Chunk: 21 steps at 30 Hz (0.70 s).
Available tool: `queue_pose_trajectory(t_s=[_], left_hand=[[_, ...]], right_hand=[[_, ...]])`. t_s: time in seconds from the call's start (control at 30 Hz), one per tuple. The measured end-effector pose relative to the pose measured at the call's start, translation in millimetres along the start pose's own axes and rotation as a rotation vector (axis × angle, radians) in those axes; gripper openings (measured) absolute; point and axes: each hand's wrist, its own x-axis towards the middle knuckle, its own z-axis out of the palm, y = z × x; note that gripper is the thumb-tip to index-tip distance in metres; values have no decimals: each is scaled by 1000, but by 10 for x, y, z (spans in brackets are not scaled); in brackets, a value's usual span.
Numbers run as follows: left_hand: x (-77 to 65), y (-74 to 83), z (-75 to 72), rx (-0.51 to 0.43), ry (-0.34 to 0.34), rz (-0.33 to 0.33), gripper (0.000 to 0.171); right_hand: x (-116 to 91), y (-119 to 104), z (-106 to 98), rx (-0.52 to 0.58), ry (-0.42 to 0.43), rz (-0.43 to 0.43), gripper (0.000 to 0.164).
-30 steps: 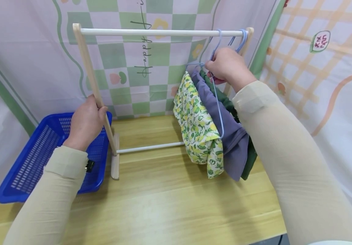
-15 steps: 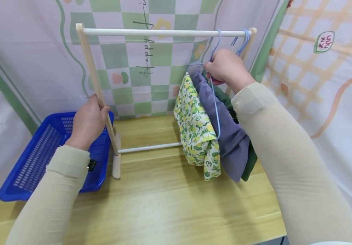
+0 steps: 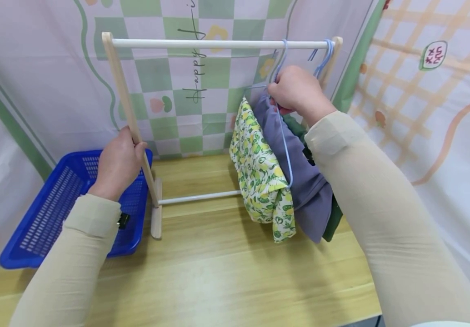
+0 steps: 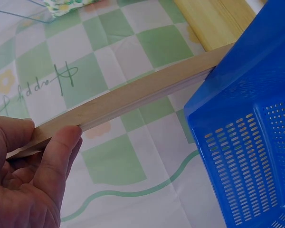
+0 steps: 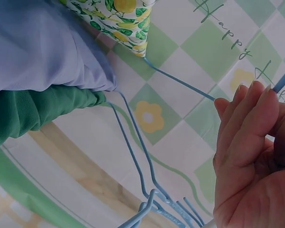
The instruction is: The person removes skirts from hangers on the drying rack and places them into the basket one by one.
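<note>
Your left hand point(image 3: 116, 163) grips the pale wooden upright post point(image 3: 121, 93) at the left end of the garment rack, thumb on one side and fingers on the other. Your right hand point(image 3: 296, 91) pinches a light-blue thin hanger point(image 3: 286, 147) just below its hook, fingers bent around its neck. That hook sits over the white round top rod point(image 3: 202, 44), toward the right end, and the white cloth garment with yellow lemons and green leaves point(image 3: 257, 165) hangs from the hanger, sloping down toward you. Just behind it, to the right, hang a purple-grey cloth garment point(image 3: 310, 200) and a dark green cloth garment point(image 3: 334, 220), the latter partly hidden by your right sleeve point(image 3: 382, 204); their light-blue hooks point(image 3: 326, 59) are bunched near the right post. Below, a white lower bar point(image 3: 198, 197) runs from the left post until the lemon garment covers it. The rack stands on a yellow wood-grain table point(image 3: 202, 272). Beside its left foot is a blue perforated plastic basket point(image 3: 20, 262), with a small black object point(image 3: 123, 221) visible beside your left cuff.
</note>
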Motion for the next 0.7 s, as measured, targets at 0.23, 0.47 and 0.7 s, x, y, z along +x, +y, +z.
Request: queue_pose_trajectory(t_s=[0.23,0.47,0.7], left_hand=[[1,-6,7,-1,4,3,32],[-11,-6,14,3,10,8,32],[-14,4,23,3,10,4,33]], right_hand=[[-11,-50,24,12,-2,-9,37],[-10,-79,49,-6,4,-58,38],[-1,-110,58,-32,-2,-70,39]])
